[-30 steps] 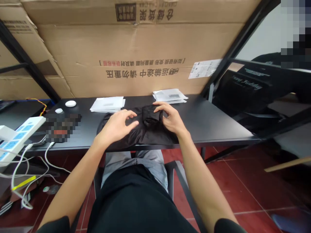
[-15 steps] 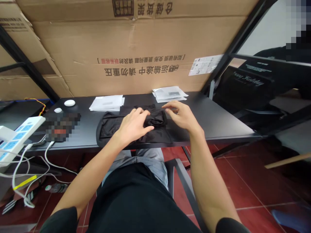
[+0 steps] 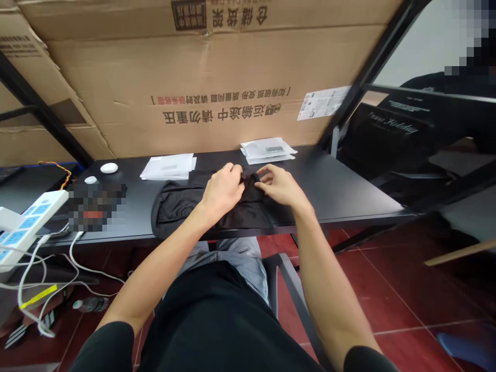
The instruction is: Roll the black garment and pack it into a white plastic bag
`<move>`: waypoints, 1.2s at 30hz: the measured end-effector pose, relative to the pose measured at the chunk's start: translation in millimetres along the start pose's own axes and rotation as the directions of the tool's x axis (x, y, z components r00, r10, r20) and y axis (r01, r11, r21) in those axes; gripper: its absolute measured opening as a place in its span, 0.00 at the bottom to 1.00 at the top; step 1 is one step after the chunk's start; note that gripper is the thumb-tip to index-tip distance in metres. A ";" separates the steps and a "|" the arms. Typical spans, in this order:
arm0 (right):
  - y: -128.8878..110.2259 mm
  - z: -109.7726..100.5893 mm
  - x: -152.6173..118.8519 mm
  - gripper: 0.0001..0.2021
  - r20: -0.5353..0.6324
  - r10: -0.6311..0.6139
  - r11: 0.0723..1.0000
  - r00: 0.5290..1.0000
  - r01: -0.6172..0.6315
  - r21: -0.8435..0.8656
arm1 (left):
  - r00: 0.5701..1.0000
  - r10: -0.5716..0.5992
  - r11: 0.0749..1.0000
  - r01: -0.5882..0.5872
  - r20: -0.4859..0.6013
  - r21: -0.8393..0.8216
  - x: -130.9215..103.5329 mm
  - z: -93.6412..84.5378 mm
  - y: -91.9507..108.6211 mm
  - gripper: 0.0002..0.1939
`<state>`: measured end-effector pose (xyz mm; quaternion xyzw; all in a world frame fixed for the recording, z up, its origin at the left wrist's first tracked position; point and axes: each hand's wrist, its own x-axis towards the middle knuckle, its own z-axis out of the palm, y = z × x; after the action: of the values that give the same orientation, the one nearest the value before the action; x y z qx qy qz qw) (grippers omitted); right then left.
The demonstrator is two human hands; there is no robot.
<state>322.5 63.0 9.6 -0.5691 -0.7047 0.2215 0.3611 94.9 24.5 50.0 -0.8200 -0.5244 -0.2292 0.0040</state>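
A soft black fabric item, creased and bunched toward its right end, lies along the front of the black desk; whether it is a bag or clothing I cannot tell. My left hand rests over its upper middle, fingers curled down and closed on the cloth. At the right end my right hand is bent inward, with thumb and forefinger pinching a fold of the same fabric. Both hands partly hide the bunched section between them.
Two stacks of white packets, a left stack and a right stack, lie behind the fabric before a cardboard sheet. To the left are a white oval object, a power strip and cables. A person in dark clothing sits at right.
My left hand has gone from spread fingers to curled on the cloth, moving slightly right. My right hand has lowered onto the fabric's right end. The camera view has shifted a little.
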 end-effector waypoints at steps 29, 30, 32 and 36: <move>7.0 25.2 4.3 0.27 0.058 -0.276 0.940 0.960 0.282 -0.194 | 0.920 -0.320 0.946 0.322 -0.225 -0.029 -58.8 -27.2 -102.5 0.21; 6.7 25.8 4.7 0.26 0.047 -0.275 0.939 0.960 0.279 -0.200 | 0.903 -0.359 0.932 0.359 -0.236 -0.042 -63.2 -34.0 -115.3 0.22; 5.5 26.7 5.2 0.23 0.016 -0.276 0.938 0.961 0.273 -0.212 | 0.881 -0.425 0.904 0.426 -0.206 -0.044 -75.0 -46.7 -141.1 0.27; 3.5 28.4 4.7 0.18 0.007 -0.286 0.933 0.958 0.280 -0.227 | 0.901 -0.433 0.901 0.433 -0.042 -0.007 -98.3 -64.6 -179.9 0.30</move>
<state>302.7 71.3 -10.0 -0.5020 -0.7949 0.0785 0.3316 -118.1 5.1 28.3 -0.6781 -0.6934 -0.2412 -0.0346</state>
